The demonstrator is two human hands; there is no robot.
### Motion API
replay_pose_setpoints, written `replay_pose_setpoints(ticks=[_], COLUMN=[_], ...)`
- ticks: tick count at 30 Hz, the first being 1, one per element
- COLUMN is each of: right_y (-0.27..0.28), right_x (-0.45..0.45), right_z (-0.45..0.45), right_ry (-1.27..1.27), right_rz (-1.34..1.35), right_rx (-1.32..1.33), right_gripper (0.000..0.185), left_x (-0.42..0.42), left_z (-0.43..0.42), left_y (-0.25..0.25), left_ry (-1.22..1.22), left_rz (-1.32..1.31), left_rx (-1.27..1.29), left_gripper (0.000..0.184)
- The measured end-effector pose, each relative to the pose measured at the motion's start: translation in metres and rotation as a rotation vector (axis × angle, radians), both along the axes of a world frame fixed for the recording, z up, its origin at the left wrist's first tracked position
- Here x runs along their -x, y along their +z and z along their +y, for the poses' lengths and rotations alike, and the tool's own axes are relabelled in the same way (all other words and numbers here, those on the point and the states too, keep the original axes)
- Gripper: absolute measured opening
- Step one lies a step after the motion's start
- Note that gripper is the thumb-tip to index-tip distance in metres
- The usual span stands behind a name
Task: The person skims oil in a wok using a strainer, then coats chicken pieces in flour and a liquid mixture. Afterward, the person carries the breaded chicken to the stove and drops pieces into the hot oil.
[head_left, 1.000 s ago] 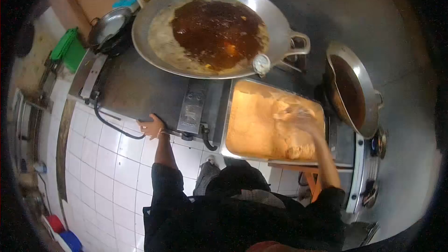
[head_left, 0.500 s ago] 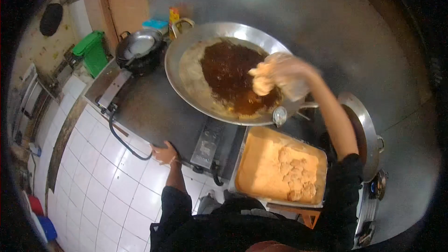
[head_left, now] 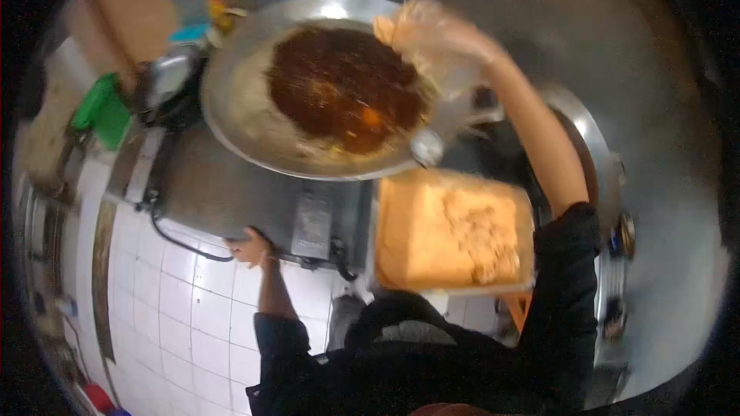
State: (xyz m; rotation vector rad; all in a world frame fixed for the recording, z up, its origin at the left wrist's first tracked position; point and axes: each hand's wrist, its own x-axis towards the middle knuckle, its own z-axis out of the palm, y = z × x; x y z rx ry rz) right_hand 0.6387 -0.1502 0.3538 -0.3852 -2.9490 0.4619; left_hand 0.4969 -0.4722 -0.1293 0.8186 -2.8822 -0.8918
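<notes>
My right hand (head_left: pixel 435 31), blurred and apparently in a clear plastic glove, is closed on a batter-coated piece of food (head_left: pixel 385 29). It is over the far right rim of a large metal wok (head_left: pixel 239 131). Dark brown oil (head_left: pixel 331 77) fills the wok's middle, and a small orange bit (head_left: pixel 371 116) shows in it. Fingers stretched, my left hand (head_left: pixel 250 248) rests at the front edge of the dark stove top (head_left: pixel 231 192). Right of it, below the wok, a tray (head_left: pixel 371 262) holds orange batter (head_left: pixel 416 223) with lumpy coated pieces (head_left: pixel 486 231).
A round dial-like metal thing (head_left: pixel 426 146) sits on the wok's near rim. Another wok (head_left: pixel 586 135) stands at the right and a smaller pan (head_left: pixel 169 77) at the left. A green bin (head_left: pixel 104 112) is beyond the stove's left end. White tiles (head_left: pixel 208 300) cover the floor.
My right hand has moved farther back, from above the oil to the wok's far right rim. An orange bit now shows in the oil. The whole view has shifted; my left hand stays at the edge.
</notes>
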Motion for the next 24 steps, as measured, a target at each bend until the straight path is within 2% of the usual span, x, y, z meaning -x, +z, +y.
replay_pose_setpoints(ticks=[3, 6, 9, 12, 13, 15, 16, 17, 18, 21, 22, 24], right_y=[0.002, -0.038, -0.126, -0.251, -0.296, -0.381, -0.412, -0.435, -0.441, -0.452, -0.459, -0.486], right_x=[-0.096, -0.191, -0.26, -0.296, -0.301, -0.301, -0.289, -0.272, -0.246, -0.21, -0.219, -0.234], right_z=[-0.005, -0.003, 0.011, 0.03, 0.036, 0.041, 0.038, 0.03, 0.015, -0.03, -0.04, -0.056], right_ry=[-0.198, -0.417, -0.636, -0.677, -0.591, -0.292, -0.053, 0.095, 0.089, -0.496, -0.498, -0.306], right_rz=[0.176, 0.236, 0.102, -0.194, -0.297, -0.447, -0.616, -0.666, -0.665, 0.126, 0.115, -0.177], right_rx=[0.31, 0.477, 0.551, 0.38, 0.218, -0.373, -1.087, -1.645, -1.63, 0.075, 0.086, -0.25], right_gripper=[0.024, 0.022, 0.02, 0.018, 0.018, 0.018, 0.018, 0.018, 0.018, 0.025, 0.025, 0.023], left_x=[0.002, 0.006, 0.005, 0.003, 0.002, 0.003, 0.003, 0.004, 0.008, 0.01, 0.015, 0.015], left_z=[-0.002, -0.003, -0.002, 0.002, 0.003, 0.003, 0.001, 0.0, 0.0, -0.006, -0.009, -0.008], left_y=[-0.016, -0.023, -0.019, -0.008, -0.005, -0.012, -0.013, -0.014, -0.016, -0.033, -0.042, -0.038], left_ry=[-0.017, -0.007, 0.023, 0.031, 0.039, 0.043, 0.037, 0.032, 0.025, -0.009, -0.001, 0.014], left_rz=[0.055, 0.056, 0.038, 0.024, 0.004, 0.044, 0.049, 0.056, 0.063, 0.119, 0.119, 0.103], left_rx=[0.082, 0.112, 0.124, 0.102, 0.085, 0.105, 0.1, 0.096, 0.108, 0.126, 0.133, 0.16], left_gripper=[0.072, 0.074, 0.075, 0.075, 0.075, 0.074, 0.074, 0.074, 0.074, 0.076, 0.076, 0.076])
